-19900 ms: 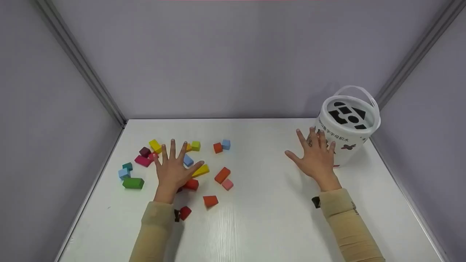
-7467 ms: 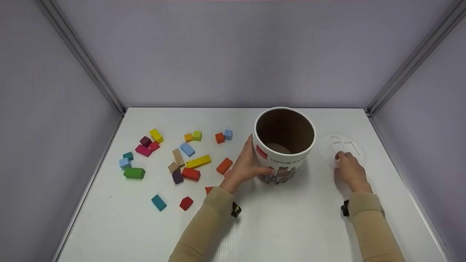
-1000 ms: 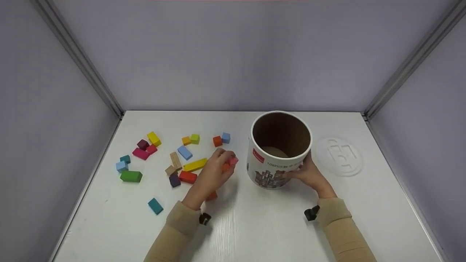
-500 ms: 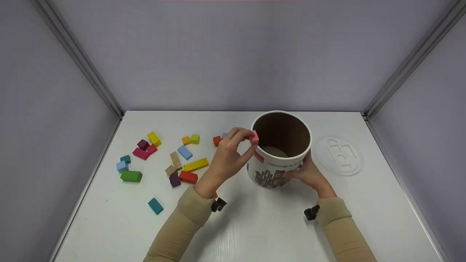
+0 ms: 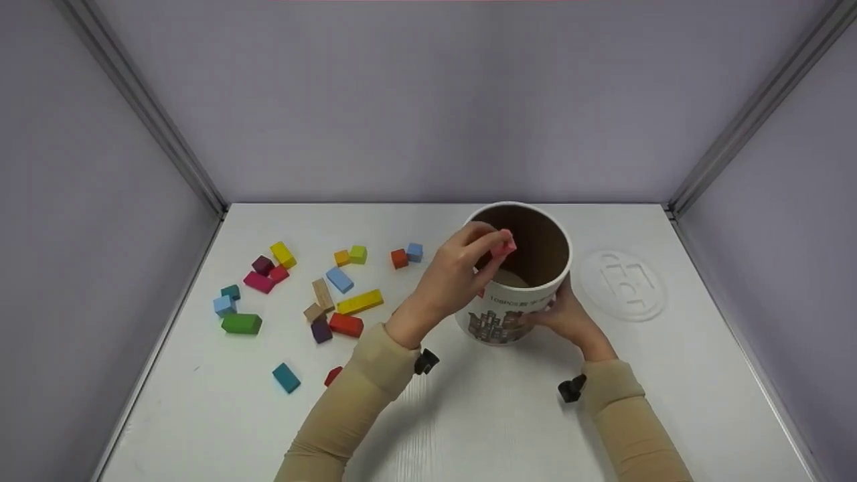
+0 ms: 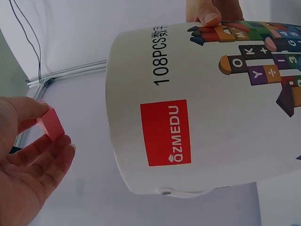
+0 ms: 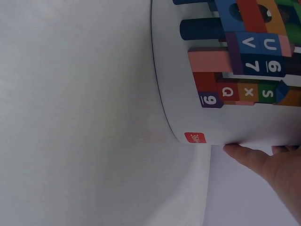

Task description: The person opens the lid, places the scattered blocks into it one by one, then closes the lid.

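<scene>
My left hand [image 5: 445,278] pinches a small pink block [image 5: 505,243] between thumb and fingers over the mouth of a white bucket [image 5: 499,325]. In the left wrist view the same pink block [image 6: 50,123] shows between the fingertips, apart from the bucket's printed wall [image 6: 127,117]. The bucket stands upright and uncovered, its brown inside partly hidden by the left hand. My right hand [image 5: 569,318] grips the bucket's right side, thumb at the front, other fingers mostly hidden behind it. The right wrist view has the right hand [image 7: 277,172] against the bucket wall.
Several coloured blocks lie on the left of the white table [image 5: 495,415], among them a green one [image 5: 242,325], a yellow one [image 5: 359,302] and a teal one [image 5: 286,377]. A clear lid [image 5: 622,286] lies flat right of the bucket. Grey walls enclose the table.
Earlier the bucket moved from the right towards the middle and its lid came off. In the last second my left hand carried the pink block up and right over the bucket; my right hand stayed.
</scene>
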{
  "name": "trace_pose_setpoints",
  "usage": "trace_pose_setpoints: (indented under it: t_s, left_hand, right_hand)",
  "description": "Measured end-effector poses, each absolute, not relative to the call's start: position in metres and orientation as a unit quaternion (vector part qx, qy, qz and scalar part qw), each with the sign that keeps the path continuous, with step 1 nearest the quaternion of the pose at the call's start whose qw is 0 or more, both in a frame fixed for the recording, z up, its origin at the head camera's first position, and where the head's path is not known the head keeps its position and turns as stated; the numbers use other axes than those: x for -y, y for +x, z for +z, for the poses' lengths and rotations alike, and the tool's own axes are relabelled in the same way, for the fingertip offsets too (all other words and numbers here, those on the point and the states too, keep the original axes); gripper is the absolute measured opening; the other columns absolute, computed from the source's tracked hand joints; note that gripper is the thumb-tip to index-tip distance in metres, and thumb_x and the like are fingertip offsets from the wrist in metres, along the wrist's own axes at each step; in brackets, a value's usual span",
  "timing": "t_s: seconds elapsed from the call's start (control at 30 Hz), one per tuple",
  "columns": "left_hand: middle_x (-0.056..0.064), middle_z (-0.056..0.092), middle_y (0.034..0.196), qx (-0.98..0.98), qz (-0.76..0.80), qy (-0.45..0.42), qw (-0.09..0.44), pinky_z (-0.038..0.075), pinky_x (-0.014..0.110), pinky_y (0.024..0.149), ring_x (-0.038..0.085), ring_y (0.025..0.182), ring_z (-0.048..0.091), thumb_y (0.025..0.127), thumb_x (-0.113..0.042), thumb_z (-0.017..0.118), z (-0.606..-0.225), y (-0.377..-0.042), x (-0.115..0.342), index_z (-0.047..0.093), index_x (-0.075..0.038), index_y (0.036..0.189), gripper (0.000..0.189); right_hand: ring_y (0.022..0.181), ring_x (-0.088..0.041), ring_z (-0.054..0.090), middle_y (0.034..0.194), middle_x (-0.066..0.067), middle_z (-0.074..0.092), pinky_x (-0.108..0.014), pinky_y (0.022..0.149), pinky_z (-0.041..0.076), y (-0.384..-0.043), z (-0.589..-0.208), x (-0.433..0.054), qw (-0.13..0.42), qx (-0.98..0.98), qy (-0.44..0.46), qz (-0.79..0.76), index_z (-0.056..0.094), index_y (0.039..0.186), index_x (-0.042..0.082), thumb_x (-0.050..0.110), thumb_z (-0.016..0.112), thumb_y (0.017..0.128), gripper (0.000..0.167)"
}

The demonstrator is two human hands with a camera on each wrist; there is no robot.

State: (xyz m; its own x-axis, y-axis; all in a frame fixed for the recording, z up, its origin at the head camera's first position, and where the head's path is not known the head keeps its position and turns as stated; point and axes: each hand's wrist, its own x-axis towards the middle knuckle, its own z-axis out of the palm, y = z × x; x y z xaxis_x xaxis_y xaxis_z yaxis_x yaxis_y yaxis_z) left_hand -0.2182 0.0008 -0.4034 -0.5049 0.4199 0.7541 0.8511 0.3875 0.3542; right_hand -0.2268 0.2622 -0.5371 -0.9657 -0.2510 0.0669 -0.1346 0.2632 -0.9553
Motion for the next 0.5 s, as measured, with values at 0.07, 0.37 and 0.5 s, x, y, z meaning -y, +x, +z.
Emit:
trace_pose_setpoints:
  t_s: [0.07,0.37,0.5]
  left_hand:
    - [0.011,0.06,0.113,0.787,-0.366,-0.407,0.284,0.049,0.022,0.091,0.019,0.1,0.061,0.092,-0.008,0.068,-0.404,-0.221,-0.003,0.067,-0.003,0.122,0.031]
    - [0.009,0.064,0.112,0.834,-0.331,-0.374,0.236,0.049,0.023,0.093,0.02,0.103,0.063,0.094,-0.012,0.066,-0.411,-0.232,-0.007,0.069,-0.004,0.119,0.026]
    - [0.008,0.064,0.111,0.853,-0.306,-0.365,0.211,0.05,0.025,0.092,0.02,0.102,0.063,0.096,-0.017,0.064,-0.414,-0.236,-0.01,0.07,-0.006,0.116,0.023]
  right_hand:
    - [0.144,-0.035,0.019,0.158,-0.012,0.016,-0.06,0.112,0.021,-0.224,-0.53,-0.259,0.052,-0.79,-0.131,-0.597,-0.008,0.154,0.026,0.009,0.09,0.069,0.132]
    - [0.142,-0.041,0.021,0.156,-0.022,0.015,-0.061,0.11,0.025,-0.213,-0.508,-0.252,0.049,-0.795,-0.139,-0.589,-0.008,0.154,0.013,0.005,0.088,0.07,0.128]
    - [0.142,-0.039,0.021,0.157,-0.019,0.015,-0.06,0.11,0.026,-0.214,-0.509,-0.254,0.053,-0.793,-0.135,-0.591,-0.009,0.154,0.018,0.007,0.088,0.07,0.129]
